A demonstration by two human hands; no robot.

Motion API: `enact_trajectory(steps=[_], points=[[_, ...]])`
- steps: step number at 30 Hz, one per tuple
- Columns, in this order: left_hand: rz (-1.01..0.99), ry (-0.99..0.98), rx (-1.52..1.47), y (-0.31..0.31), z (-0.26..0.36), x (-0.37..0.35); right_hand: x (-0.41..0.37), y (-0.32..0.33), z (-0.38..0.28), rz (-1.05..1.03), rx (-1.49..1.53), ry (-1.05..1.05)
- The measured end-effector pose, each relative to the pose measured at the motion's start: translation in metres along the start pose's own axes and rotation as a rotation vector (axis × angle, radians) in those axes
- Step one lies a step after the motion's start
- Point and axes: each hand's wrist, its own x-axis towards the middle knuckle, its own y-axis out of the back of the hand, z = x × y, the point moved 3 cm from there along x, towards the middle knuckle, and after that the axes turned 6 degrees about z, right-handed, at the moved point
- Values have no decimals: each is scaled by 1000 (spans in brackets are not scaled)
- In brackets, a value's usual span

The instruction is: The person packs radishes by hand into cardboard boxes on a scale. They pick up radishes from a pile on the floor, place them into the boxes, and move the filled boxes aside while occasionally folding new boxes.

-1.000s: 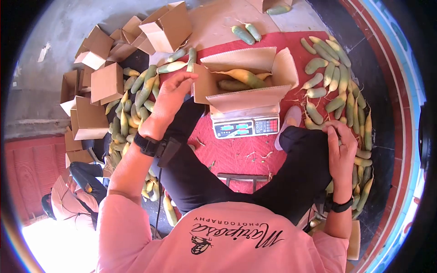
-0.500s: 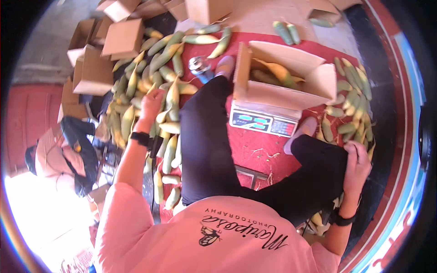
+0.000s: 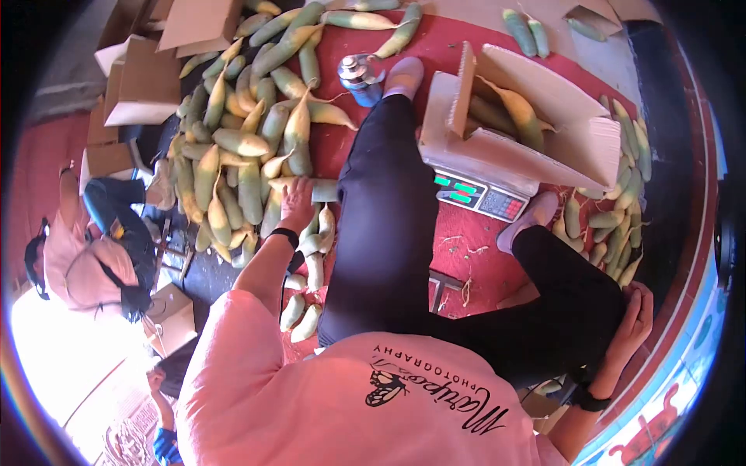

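Note:
Over the near edge of the big heap of green and yellow radishes [image 3: 249,144], my left hand [image 3: 298,203] has its fingers around the yellowish end of one radish [image 3: 322,190], which lies sideways. My right hand [image 3: 641,314] rests by my bent right knee, fingers loosely curled, with nothing visible in it. Between my feet, an open cardboard box [image 3: 505,151] sits tilted on a digital scale [image 3: 486,194] with lit green displays. Several radishes [image 3: 524,113] lie inside the box.
A metal and blue container [image 3: 360,78] stands by my left foot. More radishes [image 3: 614,225] lie right of the scale. Empty cardboard boxes [image 3: 144,81] are at the upper left. A seated co-worker [image 3: 93,268] is at the left, and another person's hand [image 3: 155,379] shows lower left.
My left hand has moved down from the middle of the heap to a radish at its near edge. The view has shifted. My right hand stays near my knee.

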Motion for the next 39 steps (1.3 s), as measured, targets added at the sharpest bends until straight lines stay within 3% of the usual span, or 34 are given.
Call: enact_trajectory(steps=[2,3,4,6,7,9,12,13,14,15,17,19,24,26,28,30,32,34,36,39], points=[[-52,-58,-127,-17,2,12,2,0,3,-23,-38,-40],[56,-147,-15,-53,-7,24,3,1,1,-30,-79,-10],[79,-218,-220,-156,-54,59,3,2,-2,-6,-96,-29],[9,-185,180,-49,-3,36,5,0,-9,-34,-70,-41],[19,-204,178,-22,12,37,4,-1,-7,-32,-40,-73],[-198,-124,204,1,24,41,5,0,-7,-25,-41,-78],[-103,-35,208,-40,3,50,7,-1,-9,-29,0,-88],[-200,-96,351,-45,-4,49,7,-1,-9,-33,36,-96],[-236,91,198,-123,-45,61,7,-1,-8,-18,42,-103],[-144,130,119,-138,-52,61,7,0,-7,-27,30,-94],[-46,159,46,-137,-60,48,6,1,-5,-26,24,-93],[-24,220,-211,-124,-67,24,7,1,-7,-20,20,-55],[101,354,-985,-34,-85,5,5,0,-10,22,65,-41],[105,396,-604,132,-10,-5,5,0,-12,28,76,-13],[360,221,-563,214,17,0,5,2,-19,14,83,23],[467,83,-574,276,38,12,3,2,-16,38,115,25],[476,-69,-685,355,102,7,1,2,-10,54,145,70],[609,-235,-701,396,151,8,-2,7,-10,50,180,12],[584,-372,-882,419,194,17,-5,9,-4,109,187,102],[553,-607,-1096,436,263,35,-7,18,2,120,240,53]])
